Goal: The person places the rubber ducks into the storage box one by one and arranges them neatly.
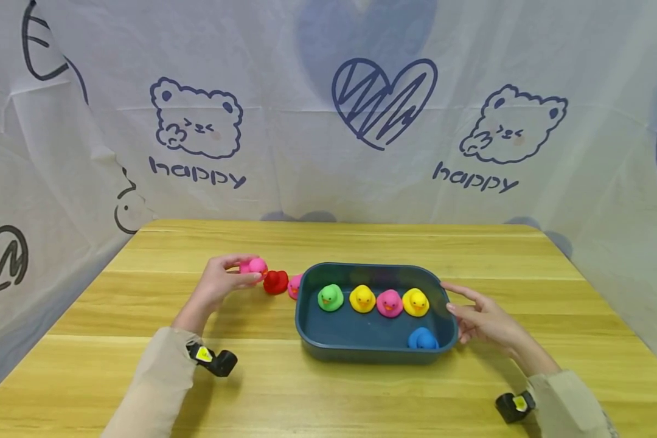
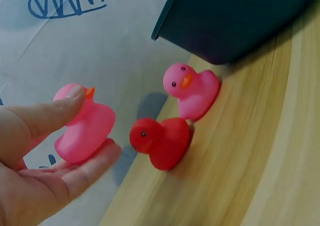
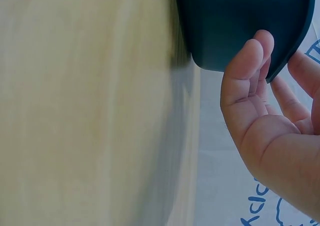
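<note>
A pink rubber duck (image 2: 87, 131) is pinched between the thumb and fingers of my left hand (image 1: 221, 283), held above the tabletop. Just right of it, a red rubber duck (image 1: 275, 282) stands on the table, and beyond that another pink duck (image 2: 197, 93) is partly hidden by the bin in the head view. The dark teal bin (image 1: 361, 354) holds a green duck (image 1: 330, 298), yellow ducks (image 1: 362, 298), a pink duck (image 1: 389, 303) and a blue duck (image 1: 423, 339) in the front right corner. Loosely bent fingers of my right hand (image 1: 484, 319) touch the bin's right end.
The wooden table (image 1: 252, 395) carries everything, its far edge meeting a white cloth backdrop (image 1: 306, 152) printed with bears and hearts. Small black wrist cameras sit on the left wrist (image 1: 213, 359) and right wrist (image 1: 514, 406).
</note>
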Available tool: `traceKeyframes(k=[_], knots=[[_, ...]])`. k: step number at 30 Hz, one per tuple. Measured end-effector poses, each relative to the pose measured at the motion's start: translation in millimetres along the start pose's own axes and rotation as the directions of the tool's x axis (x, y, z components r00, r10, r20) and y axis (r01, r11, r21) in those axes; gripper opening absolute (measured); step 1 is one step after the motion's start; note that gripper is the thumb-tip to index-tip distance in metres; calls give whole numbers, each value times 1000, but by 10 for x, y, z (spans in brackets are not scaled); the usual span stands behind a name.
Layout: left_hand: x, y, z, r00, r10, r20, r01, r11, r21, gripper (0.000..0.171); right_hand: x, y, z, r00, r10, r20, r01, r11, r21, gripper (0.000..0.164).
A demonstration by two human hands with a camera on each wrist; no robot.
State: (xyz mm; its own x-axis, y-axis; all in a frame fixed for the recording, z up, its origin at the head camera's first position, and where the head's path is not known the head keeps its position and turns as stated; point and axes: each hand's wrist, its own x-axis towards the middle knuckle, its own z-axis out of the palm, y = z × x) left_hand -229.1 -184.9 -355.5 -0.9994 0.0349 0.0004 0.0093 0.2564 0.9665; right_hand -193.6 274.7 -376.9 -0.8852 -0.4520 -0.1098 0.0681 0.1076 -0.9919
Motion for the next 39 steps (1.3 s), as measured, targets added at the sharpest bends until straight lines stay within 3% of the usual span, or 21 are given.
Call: traceKeyframes(k=[5,12,22,25,39], knots=[[-1,59,77,1000,15,16,-15,1000,-19,45,7,2,2,1000,10,-1,-10,1000,-7,53],[14,121,182,999,32,37,-34,998,54,41,10,7,-7,1000,9,0,-9,1000,-8,52],[21,217,281,998,8,55,-12,998,69,38,11,11,-13,1000,15,-9,-15,1000,-11,53],[21,244,320,997,30,75,-36,996,78,38,13,7,-9,1000,24,-15,-25,1000,-17,55],[26,348,551,989,79,125,-79,997,-5,33,17,1,3,999,37,-21,-38,999,-28,60]])
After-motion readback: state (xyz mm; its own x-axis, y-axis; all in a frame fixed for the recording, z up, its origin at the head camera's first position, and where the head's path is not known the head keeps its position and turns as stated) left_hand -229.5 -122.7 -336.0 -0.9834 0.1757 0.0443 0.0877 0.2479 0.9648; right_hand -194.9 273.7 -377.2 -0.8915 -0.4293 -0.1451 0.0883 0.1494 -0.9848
